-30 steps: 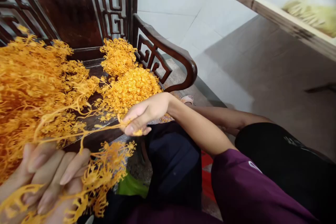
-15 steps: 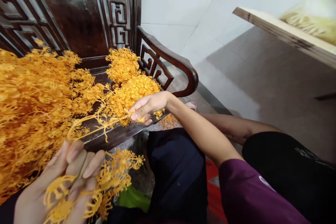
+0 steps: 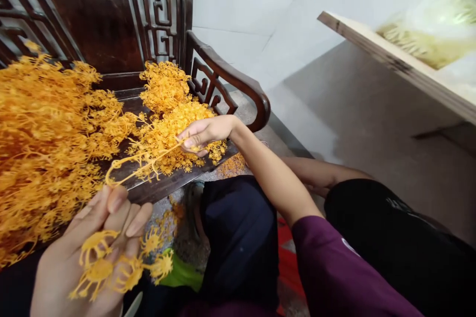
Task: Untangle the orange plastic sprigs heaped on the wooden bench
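Note:
My left hand (image 3: 80, 257) is low at the left, palm up, fingers curled around a few small orange plastic sprigs (image 3: 111, 267). My right hand (image 3: 203, 133) reaches out over the dark wooden bench (image 3: 163, 185) and pinches the end of a long orange branch (image 3: 143, 161) that runs back toward my left hand. Just beyond my right hand lies a small heap of orange sprigs (image 3: 174, 114). A big mass of orange branches (image 3: 44, 138) covers the bench at the left.
The bench's carved armrest (image 3: 238, 84) curves just past my right hand, with its carved back (image 3: 111, 15) behind. A wooden board (image 3: 394, 62) with pale yellow-green material juts in at upper right. Tiled floor (image 3: 334, 104) lies beyond. My dark-clothed knees (image 3: 241, 237) are below.
My right hand has carried the branch end further over the bench toward the small heap. The cluster in my left hand has shrunk to a few small sprigs.

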Available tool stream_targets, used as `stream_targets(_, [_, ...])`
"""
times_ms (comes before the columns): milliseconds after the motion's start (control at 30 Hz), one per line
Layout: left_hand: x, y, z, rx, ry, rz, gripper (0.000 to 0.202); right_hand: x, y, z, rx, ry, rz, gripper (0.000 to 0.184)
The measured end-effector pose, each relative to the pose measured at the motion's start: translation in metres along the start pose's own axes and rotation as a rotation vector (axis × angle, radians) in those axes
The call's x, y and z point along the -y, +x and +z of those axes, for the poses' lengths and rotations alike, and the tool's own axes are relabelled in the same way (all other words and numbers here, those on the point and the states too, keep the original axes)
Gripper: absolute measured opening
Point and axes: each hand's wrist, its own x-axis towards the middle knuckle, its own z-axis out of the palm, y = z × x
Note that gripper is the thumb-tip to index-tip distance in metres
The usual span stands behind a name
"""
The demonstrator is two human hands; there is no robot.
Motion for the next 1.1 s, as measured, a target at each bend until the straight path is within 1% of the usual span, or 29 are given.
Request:
stream_targets(67, [0.004,-0.002,0.005,-0.019,0.013,0.043,0.020,-0.004,0.002,-0.004,-0.035,0.002,-0.078,0.039])
stream_targets(100, [0.006,-0.003,0.010,-0.030,0.015,0.020,0.021,-0.007,0.003,-0.006,-0.057,0.015,-0.127,0.038])
stream_targets(167, [0.010,-0.006,0.022,-0.046,0.005,-0.097,0.022,-0.013,0.004,-0.010,-0.129,0.064,-0.217,0.037])
stream_targets(233, [0.013,-0.008,0.033,-0.042,-0.006,-0.197,0.022,-0.017,0.003,-0.013,-0.221,0.112,-0.274,0.039])
stream_targets(300, [0.016,-0.008,0.041,-0.019,0.011,-0.189,0.023,-0.017,0.001,-0.016,-0.301,0.121,-0.277,0.043])
stream_targets(367, [0.017,-0.005,0.041,0.027,0.046,-0.129,0.023,-0.012,-0.003,-0.017,-0.340,0.045,-0.254,0.045])
stream_targets(433, [0.016,0.000,0.035,0.090,0.131,-0.059,0.024,-0.004,-0.006,-0.013,-0.396,-0.126,-0.246,0.044])
stream_targets(500, [0.014,0.007,0.023,0.154,0.323,0.057,0.029,0.004,-0.008,-0.004,-0.464,-0.311,-0.254,0.041])
stream_targets(567, [0.013,0.013,0.012,0.172,0.624,0.238,0.033,0.011,-0.007,0.009,-0.530,-0.392,-0.288,0.037])
stream_targets(633, [0.013,0.014,0.006,0.170,0.891,0.398,0.033,0.014,-0.002,0.026,-0.576,-0.360,-0.339,0.032])
stream_targets(700, [0.014,0.011,0.005,0.196,1.066,0.483,0.034,0.015,0.006,0.042,-0.634,-0.244,-0.433,0.028])
stream_targets(767, [0.016,0.007,0.007,0.201,1.161,0.566,0.035,0.018,0.016,0.057,-0.673,-0.092,-0.506,0.026])
stream_targets(833, [0.016,0.005,0.007,0.163,1.244,0.691,0.031,0.022,0.026,0.068,-0.690,0.044,-0.536,0.027])
stream_targets(900, [0.013,0.005,0.003,0.112,1.308,0.792,0.028,0.028,0.032,0.076,-0.749,0.130,-0.549,0.026])
stream_targets(933, [0.010,0.006,0.000,0.101,1.334,0.801,0.033,0.031,0.034,0.077,-0.808,0.161,-0.571,0.025])
stream_targets(967, [0.007,0.007,-0.003,0.111,1.345,0.772,0.042,0.033,0.034,0.079,-0.879,0.186,-0.598,0.024])
stream_targets(1000, [0.004,0.008,-0.005,0.144,1.334,0.710,0.049,0.036,0.035,0.079,-0.946,0.207,-0.626,0.024])
stream_targets(1033, [0.001,0.008,-0.006,0.194,1.304,0.633,0.052,0.038,0.034,0.080,-0.994,0.225,-0.644,0.024])
stream_targets(1067, [-0.001,0.007,-0.007,0.255,1.262,0.554,0.051,0.040,0.034,0.080,-1.016,0.240,-0.653,0.025])
stream_targets(1100, [-0.002,0.003,-0.006,0.325,1.215,0.487,0.045,0.042,0.033,0.081,-1.012,0.254,-0.650,0.025])
